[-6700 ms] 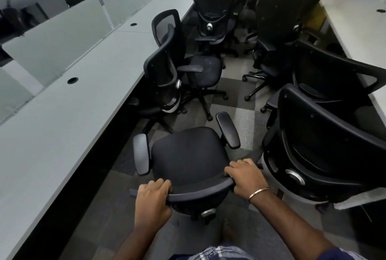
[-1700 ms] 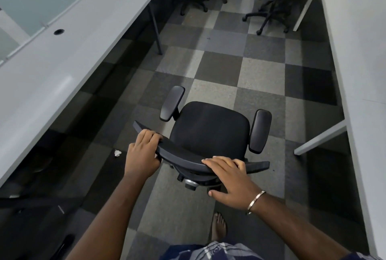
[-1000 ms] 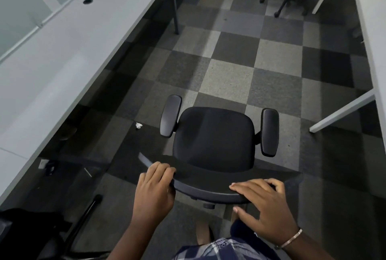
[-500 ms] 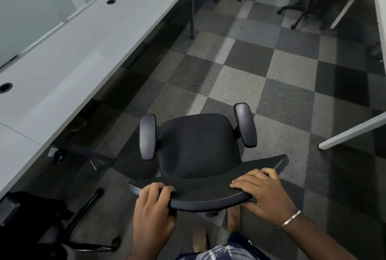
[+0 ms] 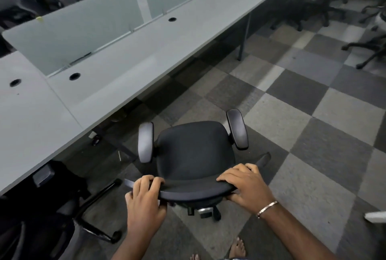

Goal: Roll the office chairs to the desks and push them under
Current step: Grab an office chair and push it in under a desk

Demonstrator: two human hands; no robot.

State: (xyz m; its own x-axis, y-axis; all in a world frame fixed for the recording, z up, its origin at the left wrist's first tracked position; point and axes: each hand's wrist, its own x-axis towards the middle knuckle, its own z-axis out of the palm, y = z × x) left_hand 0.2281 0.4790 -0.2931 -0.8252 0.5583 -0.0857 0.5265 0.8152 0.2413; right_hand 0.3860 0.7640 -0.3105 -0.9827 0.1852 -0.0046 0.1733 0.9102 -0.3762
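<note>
Fingers of both my hands curl over the curved top edge of a black office chair's backrest. My left hand grips the left end, fingers wrapped over the front and thumb underneath. My right hand holds the right side, fingers lying over the top, thumb pressing the rear face; a thin metal bangle circles that wrist.

I see the chair from above and behind: a dark fabric seat with two padded armrests, the left one and the right one. It stands on checkered grey carpet tiles in the aisle, near the long grey desk to its left but not under it, its seat angled partly toward the desk.

Round cable holes dot the desktop, and frosted divider panels stand along its far side. Another black chair sits at lower left, partly beneath the desk edge. More chairs cluster at upper right. Bare toes show at the bottom edge.
</note>
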